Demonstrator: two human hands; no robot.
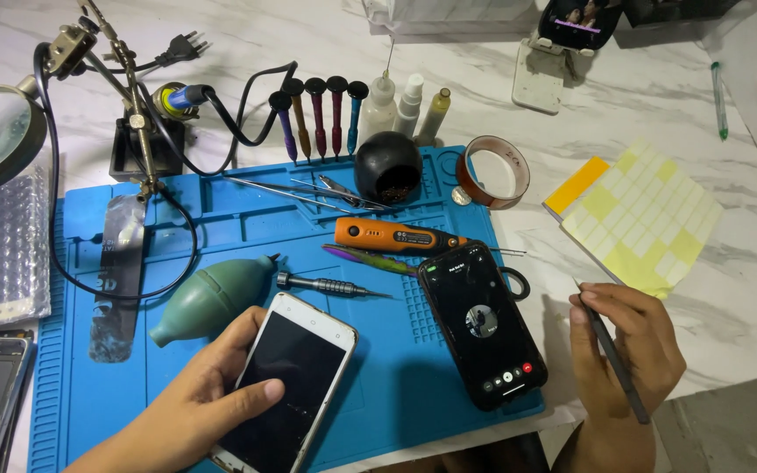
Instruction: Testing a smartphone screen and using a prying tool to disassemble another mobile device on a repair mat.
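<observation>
My left hand (199,398) is clamped around a white smartphone (286,381), the thumb lying across its dark glass screen. The phone's long axis runs diagonal, the top end pointing away from me and to the right, and it rests on the blue rubber mat (378,385). My right hand (628,359) is closed on a thin grey metal tool (613,357), which is slim like a pen; its tip points away from me and a little left, and its back end comes out below my palm.

Between my two hands lies a black phone (482,324) with a lit screen, flat on the mat, its long axis nearly parallel to the tool. Just beyond my left hand are a green rubber blower (212,298), pear-shaped, and a small metal screwdriver (326,285). Further from it lies an orange electric screwdriver (396,236). Beyond my right hand is a sheet of pale yellow stickers (646,219) on the marble table (746,298), and further left a roll of amber tape (493,171).
</observation>
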